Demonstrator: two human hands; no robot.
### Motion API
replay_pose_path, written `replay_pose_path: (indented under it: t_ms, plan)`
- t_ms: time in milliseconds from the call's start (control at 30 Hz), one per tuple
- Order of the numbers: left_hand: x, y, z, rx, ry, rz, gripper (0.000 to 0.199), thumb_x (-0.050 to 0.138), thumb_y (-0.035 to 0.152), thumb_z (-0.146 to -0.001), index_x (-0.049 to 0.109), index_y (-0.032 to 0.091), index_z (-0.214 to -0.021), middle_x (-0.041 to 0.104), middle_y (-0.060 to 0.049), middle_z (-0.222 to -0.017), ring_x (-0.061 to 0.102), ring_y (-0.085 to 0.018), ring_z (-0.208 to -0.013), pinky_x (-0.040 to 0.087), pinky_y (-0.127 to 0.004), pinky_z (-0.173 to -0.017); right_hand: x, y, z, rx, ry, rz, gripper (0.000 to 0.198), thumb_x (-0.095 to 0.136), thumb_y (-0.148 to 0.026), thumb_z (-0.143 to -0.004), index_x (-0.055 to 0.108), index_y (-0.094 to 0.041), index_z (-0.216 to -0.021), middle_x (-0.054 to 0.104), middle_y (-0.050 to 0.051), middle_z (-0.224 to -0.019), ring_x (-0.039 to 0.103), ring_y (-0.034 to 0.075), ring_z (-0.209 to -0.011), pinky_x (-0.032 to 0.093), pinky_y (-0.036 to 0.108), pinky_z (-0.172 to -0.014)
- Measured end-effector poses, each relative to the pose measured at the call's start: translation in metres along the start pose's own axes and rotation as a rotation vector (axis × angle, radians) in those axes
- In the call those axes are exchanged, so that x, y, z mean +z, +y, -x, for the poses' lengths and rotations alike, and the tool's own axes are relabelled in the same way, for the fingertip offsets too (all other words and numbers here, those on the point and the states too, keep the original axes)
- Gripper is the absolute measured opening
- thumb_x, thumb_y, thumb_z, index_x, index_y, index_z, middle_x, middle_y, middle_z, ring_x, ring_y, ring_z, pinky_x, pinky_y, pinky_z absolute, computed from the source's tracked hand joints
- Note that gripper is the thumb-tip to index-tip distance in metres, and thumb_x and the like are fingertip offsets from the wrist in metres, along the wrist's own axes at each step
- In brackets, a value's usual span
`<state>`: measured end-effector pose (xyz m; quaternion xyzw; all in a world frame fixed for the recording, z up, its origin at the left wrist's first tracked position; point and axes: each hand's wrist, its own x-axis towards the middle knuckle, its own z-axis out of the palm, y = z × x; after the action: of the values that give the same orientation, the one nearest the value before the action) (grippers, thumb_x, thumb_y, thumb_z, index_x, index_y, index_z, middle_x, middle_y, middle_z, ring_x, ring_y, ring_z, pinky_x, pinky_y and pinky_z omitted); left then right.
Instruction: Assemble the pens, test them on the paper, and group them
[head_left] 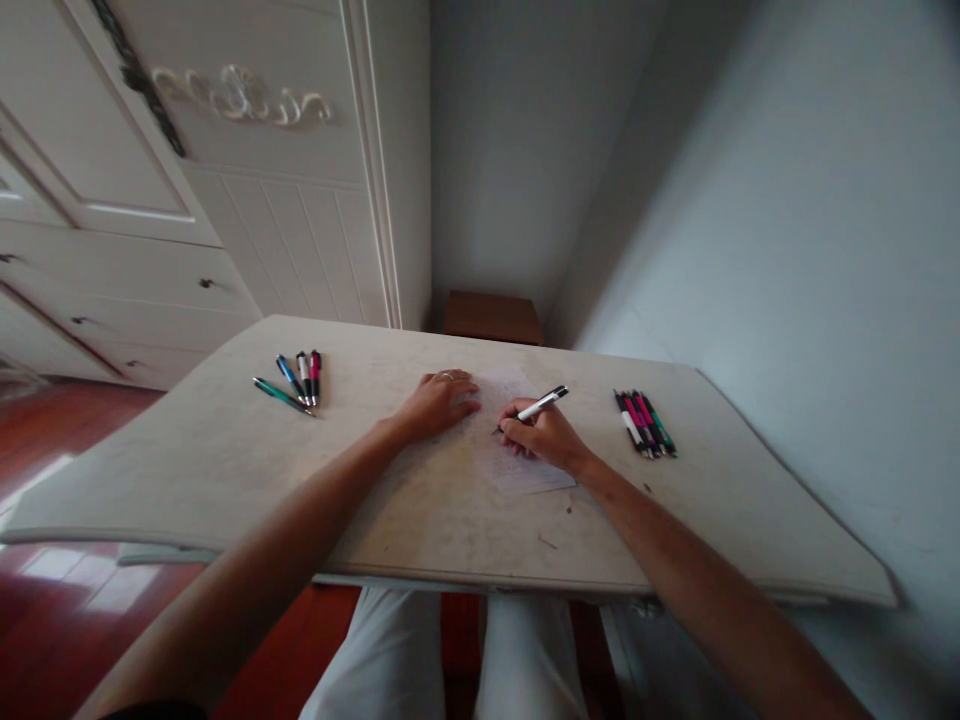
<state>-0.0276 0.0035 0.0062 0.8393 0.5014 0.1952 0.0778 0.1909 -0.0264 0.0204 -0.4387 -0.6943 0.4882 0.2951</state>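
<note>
A sheet of paper (pixel 536 478) with faint writing lies on the pale table (pixel 420 520) in front of me. My right hand (pixel 544 435) is closed round a white and black pen (pixel 541 404), its tip down at the paper and its back end tilted up to the right. My left hand (pixel 439 403) rests flat at the paper's left edge, fingers stretched out and a ring on one of them; it holds nothing. Part of the sheet is hidden under both hands.
To the left lie several loose pens (pixel 289 380), blue, white, pink and green. A tight row of pens (pixel 645 424) lies on the right. A white cabinet (pixel 300 220) stands beyond the table, a grey wall (pixel 810 250) at right, a brown box-like piece (pixel 493 317) behind.
</note>
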Motion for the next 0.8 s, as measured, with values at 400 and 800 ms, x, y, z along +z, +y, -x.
replay_pose_path:
  t_ms: [400, 800]
  plan:
    - [-0.0032, 0.0031, 0.0011, 0.001, -0.016, -0.025, 0.040, 0.047, 0.046, -0.093, 0.065, 0.023, -0.120, 0.058, -0.009, -0.135, 0.049, -0.023, -0.130, 0.034, -0.041, -0.109, 0.0019, 0.0069, -0.0009, -0.056, 0.005, 0.110, 0.015, 0.060, -0.030, -0.076, 0.064, -0.016, -0.076, 0.061, -0.001, -0.058, 0.052, 0.008, -0.044, 0.038, 0.017, -0.041]
    - [0.0000, -0.0026, 0.0005, 0.013, -0.010, -0.014, 0.040, 0.047, 0.048, -0.093, 0.065, 0.026, -0.120, 0.058, -0.009, -0.135, 0.049, -0.025, -0.129, 0.034, -0.042, -0.109, 0.0010, -0.0006, 0.0005, -0.057, -0.019, 0.116, 0.010, 0.062, -0.025, -0.071, 0.064, -0.016, -0.068, 0.057, -0.003, -0.050, 0.047, 0.008, -0.042, 0.034, 0.017, -0.038]
